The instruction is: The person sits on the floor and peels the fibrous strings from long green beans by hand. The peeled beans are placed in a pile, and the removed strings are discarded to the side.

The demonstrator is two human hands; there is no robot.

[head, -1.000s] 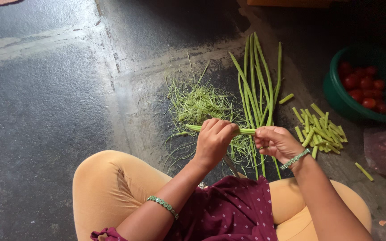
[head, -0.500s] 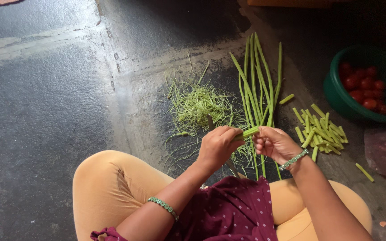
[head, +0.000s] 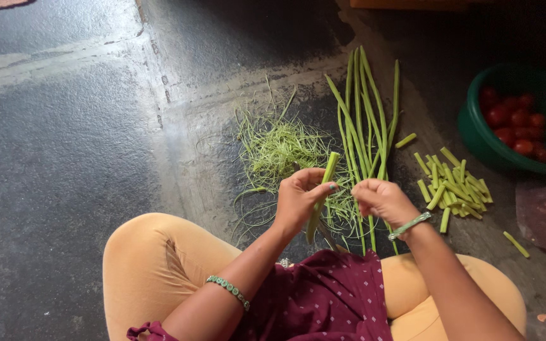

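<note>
Left hand grips a green stalk pointing to 1 o'clock; right hand pinches its thin peel strand

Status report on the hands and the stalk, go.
Left hand gripping green stalk, held tilted. Right hand beside it, pinched; contents unclear. Peel strings and long stalks on floor ahead, nothing blocking.
</note>
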